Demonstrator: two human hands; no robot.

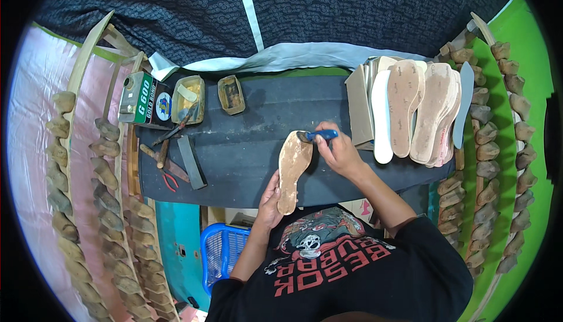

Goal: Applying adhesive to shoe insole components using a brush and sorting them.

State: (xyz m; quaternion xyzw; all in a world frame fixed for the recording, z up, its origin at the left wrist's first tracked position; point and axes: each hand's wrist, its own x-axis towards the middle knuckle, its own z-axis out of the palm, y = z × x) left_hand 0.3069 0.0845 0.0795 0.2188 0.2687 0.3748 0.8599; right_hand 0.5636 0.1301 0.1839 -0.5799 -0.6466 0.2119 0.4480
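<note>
Over the near part of the table, a tan shoe insole (294, 161) is held with its wide toe end away from me. My left hand (270, 204) is closed on its left edge near the narrow heel end. Pale smears and patches mark its upper face. My right hand (340, 156) is closed round the blue handle of a small brush (326, 135). The brush's dark tip touches the toe end of the insole, near its right edge.
Stacked insoles (431, 114) lie at the right. At the left stand a metal can (136, 96) and two small tubs, one (231, 98) nearer the middle. Below them are red-handled pliers (170, 182) and a dark flat block (191, 161). Racks of shoe lasts (108, 172) flank the table.
</note>
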